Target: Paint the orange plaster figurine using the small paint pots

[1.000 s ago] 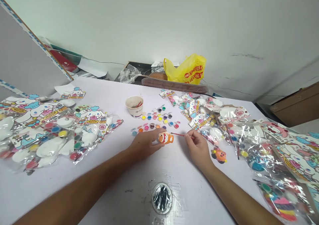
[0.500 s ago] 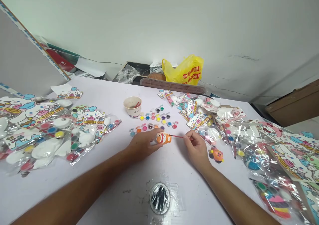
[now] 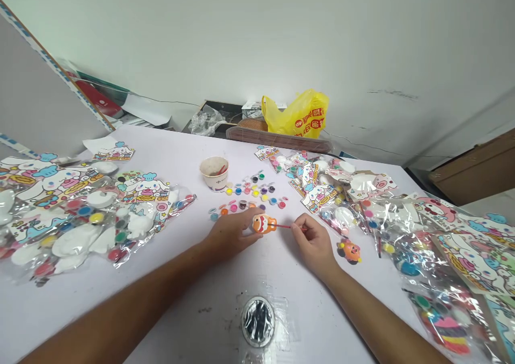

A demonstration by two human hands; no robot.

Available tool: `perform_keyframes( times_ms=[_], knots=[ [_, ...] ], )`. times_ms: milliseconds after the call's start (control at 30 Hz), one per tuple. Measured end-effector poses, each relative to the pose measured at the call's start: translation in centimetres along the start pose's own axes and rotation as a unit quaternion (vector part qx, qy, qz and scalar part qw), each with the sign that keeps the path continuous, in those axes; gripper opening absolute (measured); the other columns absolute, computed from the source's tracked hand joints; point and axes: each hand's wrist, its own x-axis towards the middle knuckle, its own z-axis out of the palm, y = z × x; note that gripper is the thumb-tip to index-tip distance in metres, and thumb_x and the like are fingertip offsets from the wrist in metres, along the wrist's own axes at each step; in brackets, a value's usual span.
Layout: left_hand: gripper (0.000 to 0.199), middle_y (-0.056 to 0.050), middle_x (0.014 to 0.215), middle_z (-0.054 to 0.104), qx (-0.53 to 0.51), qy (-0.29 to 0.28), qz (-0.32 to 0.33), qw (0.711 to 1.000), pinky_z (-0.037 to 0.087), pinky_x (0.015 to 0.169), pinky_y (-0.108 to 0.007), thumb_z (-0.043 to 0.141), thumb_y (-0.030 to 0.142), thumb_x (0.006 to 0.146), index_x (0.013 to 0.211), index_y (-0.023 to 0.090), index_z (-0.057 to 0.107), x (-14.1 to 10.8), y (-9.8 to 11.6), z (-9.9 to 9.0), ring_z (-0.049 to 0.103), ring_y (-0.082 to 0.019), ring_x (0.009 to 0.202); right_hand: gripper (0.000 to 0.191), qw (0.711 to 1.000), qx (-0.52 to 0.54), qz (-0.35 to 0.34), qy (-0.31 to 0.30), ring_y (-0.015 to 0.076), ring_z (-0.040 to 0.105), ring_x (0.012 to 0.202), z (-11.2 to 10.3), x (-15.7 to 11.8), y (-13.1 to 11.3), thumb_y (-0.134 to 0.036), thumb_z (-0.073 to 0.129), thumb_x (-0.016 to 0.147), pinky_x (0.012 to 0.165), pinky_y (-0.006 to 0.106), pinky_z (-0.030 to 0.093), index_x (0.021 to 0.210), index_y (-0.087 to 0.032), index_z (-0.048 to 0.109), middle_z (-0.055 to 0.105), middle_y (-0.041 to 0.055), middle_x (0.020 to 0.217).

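Observation:
My left hand grips a small orange and white figurine with a red zigzag band, holding it above the table. Between the fingers of my right hand is a thin red paintbrush, its tip touching the figurine's right side. Just beyond my left hand lie rows of small open paint pots in many colours. Behind them stands a paper cup with a red stick-like handle in it. A painted orange figurine with yellow parts rests to the right of my right hand.
Plastic packets with white figures and paint pots cover the table's left side. More packets spread over the right. A round, dark, film-covered disc is set near the front. Behind the table is a yellow plastic bag.
My right hand has shifted slightly left, and the brush tip now sits a little lower on the figurine. The left hand has stayed almost still.

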Motion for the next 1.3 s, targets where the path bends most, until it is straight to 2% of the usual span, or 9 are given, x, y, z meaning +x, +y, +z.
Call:
perform_keyframes(
  times_ms=[433, 567, 700, 1033, 1167, 1300],
  knots=[
    [0.049, 0.001, 0.085, 0.065, -0.003, -0.001, 0.002, 1.000, 0.044, 0.068, -0.026, 0.062, 0.038, 0.084, 0.130, 0.025, 0.054, -0.03, -0.16, 0.03, 0.061, -0.018, 0.071, 0.027, 1.000, 0.002, 0.001, 0.013, 0.0121, 0.033, 0.050, 0.00, 0.04, 0.03, -0.037, 0.057, 0.084, 0.049, 0.026, 0.028, 0.064, -0.023, 0.047, 0.037, -0.0061, 0.054],
    [0.049, 0.001, 0.085, 0.065, -0.003, -0.003, 0.001, 1.000, 0.044, 0.067, -0.026, 0.061, 0.038, 0.084, 0.131, 0.025, 0.053, -0.07, -0.12, -0.01, 0.061, -0.018, 0.070, 0.026, 0.999, 0.004, 0.002, 0.033, 0.0121, 0.032, 0.051, -0.01, 0.04, -0.02, -0.037, 0.056, 0.085, 0.049, 0.026, 0.027, 0.066, -0.023, 0.046, 0.036, -0.0063, 0.055],
    [0.049, 0.001, 0.085, 0.065, -0.003, -0.002, 0.003, 1.000, 0.044, 0.068, -0.026, 0.061, 0.039, 0.084, 0.131, 0.025, 0.053, -0.04, -0.15, -0.03, 0.060, -0.018, 0.070, 0.027, 1.000, 0.006, 0.000, 0.018, 0.0120, 0.033, 0.050, -0.03, 0.04, -0.04, -0.037, 0.060, 0.082, 0.049, 0.026, 0.028, 0.063, -0.023, 0.048, 0.037, -0.0063, 0.053],
    [0.048, 0.001, 0.085, 0.065, -0.001, 0.001, 0.006, 1.000, 0.044, 0.066, -0.025, 0.061, 0.039, 0.084, 0.129, 0.025, 0.055, 0.06, -0.11, 0.01, 0.060, -0.017, 0.068, 0.027, 1.000, 0.012, 0.005, 0.020, 0.0117, 0.032, 0.050, -0.12, 0.08, 0.22, -0.037, 0.056, 0.086, 0.048, 0.025, 0.026, 0.065, -0.023, 0.045, 0.036, -0.0062, 0.055],
    [0.048, 0.001, 0.084, 0.065, 0.000, -0.002, 0.003, 1.000, 0.044, 0.066, -0.025, 0.060, 0.038, 0.084, 0.130, 0.025, 0.054, 0.06, 0.17, -0.20, 0.060, -0.018, 0.069, 0.026, 1.000, 0.013, 0.002, -0.001, 0.0118, 0.033, 0.051, -0.21, 0.01, 0.30, -0.035, 0.057, 0.085, 0.048, 0.025, 0.027, 0.065, -0.022, 0.047, 0.037, -0.0060, 0.055],
    [0.049, 0.001, 0.084, 0.065, 0.003, -0.003, 0.000, 1.000, 0.044, 0.065, -0.025, 0.060, 0.039, 0.085, 0.132, 0.025, 0.053, -0.02, 0.18, -0.19, 0.061, -0.018, 0.069, 0.027, 1.000, 0.018, 0.010, 0.019, 0.0115, 0.032, 0.049, -0.21, 0.09, 0.04, -0.037, 0.056, 0.085, 0.047, 0.025, 0.026, 0.066, -0.023, 0.046, 0.036, -0.0064, 0.055]
  ],
)
